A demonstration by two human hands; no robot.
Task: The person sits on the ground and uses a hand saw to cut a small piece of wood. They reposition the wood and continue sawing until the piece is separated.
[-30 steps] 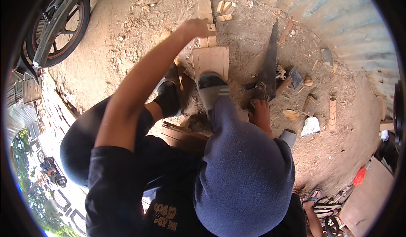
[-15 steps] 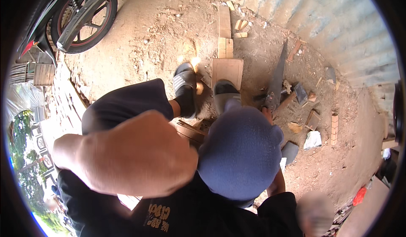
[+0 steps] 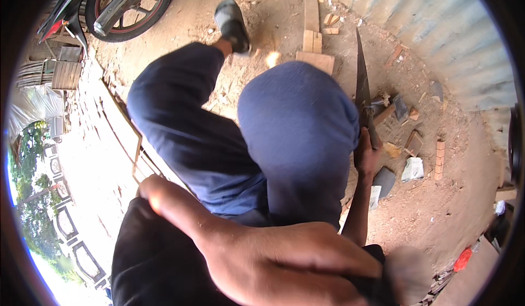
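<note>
One saw (image 3: 361,71) with a long dark blade sits in the right hand (image 3: 367,150) on my feed, just beside the right knee (image 3: 298,120); I see the fingers curled closed around its handle, and its tip points away from the body. A bare left arm (image 3: 235,246) crosses close to the lens; I cannot make out the left hand there, nor tell how open it is or whether it grips anything. On the ground (image 3: 437,213) beyond the knee I see a flat board (image 3: 317,62), partly hidden, with pale blocks (image 3: 312,41) and a plank (image 3: 311,11) lined up behind it. Right of the saw lies a row of small blocks (image 3: 439,160). Corrugated sheeting (image 3: 421,38) bounds the ground's far right edge, and a motorbike wheel (image 3: 134,11) stands at its far left corner.
</note>
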